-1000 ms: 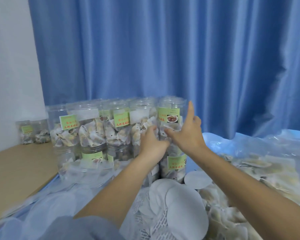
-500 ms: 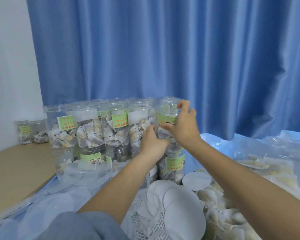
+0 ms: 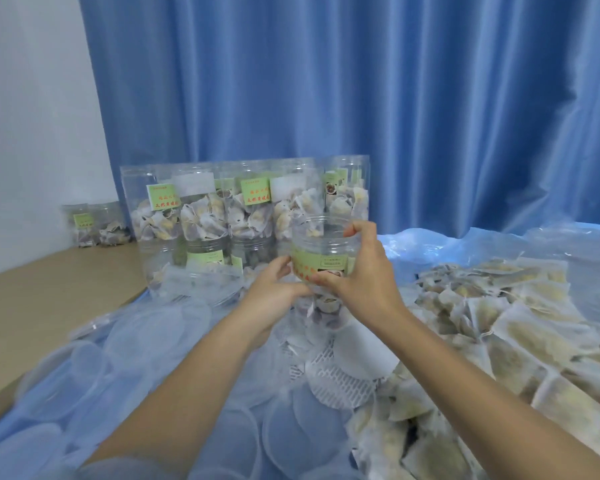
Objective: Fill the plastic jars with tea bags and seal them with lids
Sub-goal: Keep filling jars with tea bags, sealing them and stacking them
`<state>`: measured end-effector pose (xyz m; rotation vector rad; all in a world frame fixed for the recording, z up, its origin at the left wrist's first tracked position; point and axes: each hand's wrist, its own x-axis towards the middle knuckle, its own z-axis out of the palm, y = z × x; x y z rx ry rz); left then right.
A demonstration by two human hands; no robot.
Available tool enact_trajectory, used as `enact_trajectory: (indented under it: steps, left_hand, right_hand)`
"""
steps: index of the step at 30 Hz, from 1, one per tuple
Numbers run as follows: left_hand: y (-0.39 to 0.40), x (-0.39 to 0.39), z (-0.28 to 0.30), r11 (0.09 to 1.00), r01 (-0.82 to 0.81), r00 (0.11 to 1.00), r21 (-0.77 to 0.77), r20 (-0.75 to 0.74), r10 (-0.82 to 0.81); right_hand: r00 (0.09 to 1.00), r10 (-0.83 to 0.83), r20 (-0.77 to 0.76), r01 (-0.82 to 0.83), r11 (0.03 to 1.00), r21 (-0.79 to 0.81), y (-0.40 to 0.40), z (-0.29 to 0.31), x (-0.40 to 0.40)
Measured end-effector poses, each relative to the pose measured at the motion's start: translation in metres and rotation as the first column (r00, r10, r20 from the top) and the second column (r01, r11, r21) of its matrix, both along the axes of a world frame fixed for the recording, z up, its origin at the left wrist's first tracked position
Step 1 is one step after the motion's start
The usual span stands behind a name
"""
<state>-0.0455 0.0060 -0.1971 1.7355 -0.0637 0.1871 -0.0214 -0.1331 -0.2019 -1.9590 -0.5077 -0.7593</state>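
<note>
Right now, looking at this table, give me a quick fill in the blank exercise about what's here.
1. Both hands, left and right, hold one clear ____.
2. The curtain behind the stacked jars is ____.
3. The loose tea bags are piled on the person's ____ side.
4. The jars' labels are ____.

Missing words: jar; blue; right; green

Label print on the held jar (image 3: 321, 252) is blurred, unreadable.
</note>
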Motion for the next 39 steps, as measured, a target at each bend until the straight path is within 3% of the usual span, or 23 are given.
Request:
enact_trajectory:
  steps: [8,13,17,18,20,22,24,28,34,36,39]
  left_hand:
    - [0.016,-0.009,-0.029,0.997,-0.075,0.991,-0.031,0.111,0.078]
    - [0.023,-0.006,-0.053,0.973,-0.169,0.973,-0.157,0.134,0.190]
    - [0.024,0.001,-0.062,0.972,-0.204,0.956,-0.116,0.192,0.224]
    - [0.023,0.002,-0.063,0.971,-0.214,0.949,-0.109,0.211,0.233]
    - [0.023,0.002,-0.062,0.970,-0.226,0.938,-0.089,0.248,0.242]
    - [0.023,0.003,-0.062,0.970,-0.235,0.927,-0.064,0.285,0.243]
    - [0.023,0.003,-0.062,0.970,-0.237,0.919,-0.046,0.314,0.239]
    - [0.022,0.002,-0.063,0.974,-0.225,0.920,-0.008,0.328,0.215]
    - [0.023,0.003,-0.067,0.973,-0.223,0.930,0.065,0.311,0.193]
    - [0.024,0.004,-0.068,0.973,-0.230,0.926,0.036,0.317,0.207]
    - [0.028,0.003,-0.067,0.964,-0.242,0.910,-0.109,0.319,0.264]
  right_hand:
    - [0.995,0.094,-0.023,-0.093,0.994,0.059,0.017,-0.026,-0.004]
    - [0.975,0.146,-0.168,-0.120,0.981,0.152,0.020,-0.044,0.002]
    - [0.949,0.157,-0.273,-0.107,0.976,0.187,0.005,-0.051,0.007]
    - [0.949,0.101,-0.299,-0.067,0.990,0.121,0.000,-0.050,0.009]
    - [0.940,-0.127,-0.316,0.066,0.978,-0.198,-0.010,-0.048,0.014]
    - [0.891,-0.327,-0.316,0.120,0.839,-0.530,-0.017,-0.047,0.016]
    - [0.818,-0.444,-0.365,0.077,0.714,-0.696,-0.022,-0.045,0.014]
    - [0.757,-0.492,-0.431,0.012,0.670,-0.742,-0.026,-0.047,0.011]
    - [0.820,-0.374,-0.434,0.043,0.796,-0.604,-0.025,-0.050,0.015]
    - [0.848,-0.343,-0.405,0.033,0.796,-0.604,-0.021,-0.052,0.015]
    - [0.892,-0.353,-0.283,0.064,0.716,-0.695,-0.013,-0.058,0.016]
